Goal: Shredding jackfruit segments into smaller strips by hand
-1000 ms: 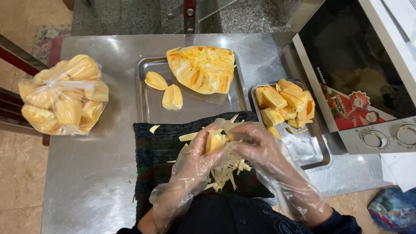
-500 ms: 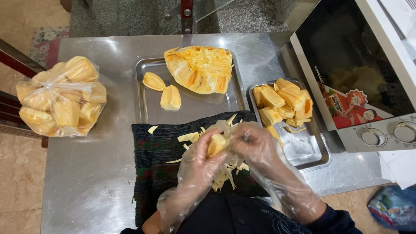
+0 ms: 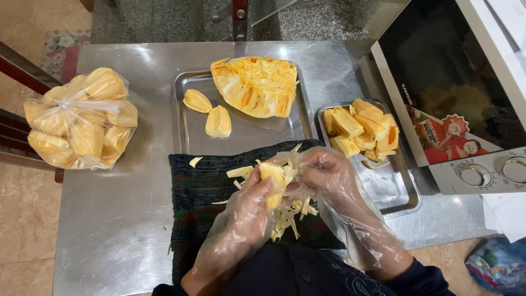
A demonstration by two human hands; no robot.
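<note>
Both my hands wear clear plastic gloves and meet over a dark cloth (image 3: 197,192) on the steel table. My left hand (image 3: 249,211) and my right hand (image 3: 329,175) together grip one yellow jackfruit pod (image 3: 272,176) with pale stringy fibres hanging off it. A heap of pale fibre strips (image 3: 290,214) lies on the cloth under my hands. A big cut jackfruit chunk (image 3: 257,85) rests on a steel tray (image 3: 189,134) beyond the cloth, with two loose pods (image 3: 211,112) beside it.
A smaller steel tray (image 3: 392,192) at the right holds several cleaned pods (image 3: 361,129). A clear bag full of pods (image 3: 79,120) sits at the table's left. A microwave oven (image 3: 466,98) stands at the right edge. A chair frame (image 3: 22,71) is at far left.
My hands have shifted only slightly on the pod, working at its fibres. The trays, bag and chunk have stayed where they were.
</note>
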